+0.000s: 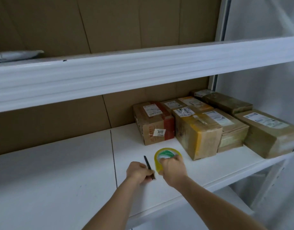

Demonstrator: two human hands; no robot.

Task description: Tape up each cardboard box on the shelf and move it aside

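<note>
Gripping the tape roll (166, 156) in our right hand (173, 170), pen (148, 166) in the left hand (138, 172); nearest box (197, 135) lies just beyond-right of the roll.

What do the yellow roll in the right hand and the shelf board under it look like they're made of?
The yellow tape roll looks like glossy translucent plastic film: light shows through its edge, and a green-and-white label fills its centre. The white shelf board looks like smooth matt painted metal or laminate; the picture cannot settle which.
</note>
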